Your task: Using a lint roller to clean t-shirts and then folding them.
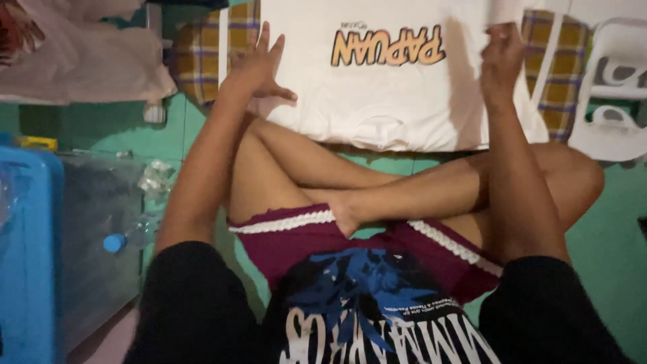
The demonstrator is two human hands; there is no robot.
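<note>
The white T-shirt [384, 81] lies face up and flat on a checked cloth [209, 47], its neck toward the person's crossed legs and its printed front showing. By the look of it, the spreading is done and the folding has only begun: the body of the shirt is still a single layer, and only the far corner on the right side is lifted.

The left hand [259, 64] rests palm down on the shirt's left edge, fingers spread wide and thumb out, pressing the fabric to the cloth; the arm reaches forward nearly straight.

The right hand [502, 57] is closed, fingers pinching a raised fold of the shirt's right edge, wrist bent and forearm extended over the knee. Just beyond that pinch stands a white plastic chair [613, 94]; well behind the left hand's side sits a blue bin [27, 256].
</note>
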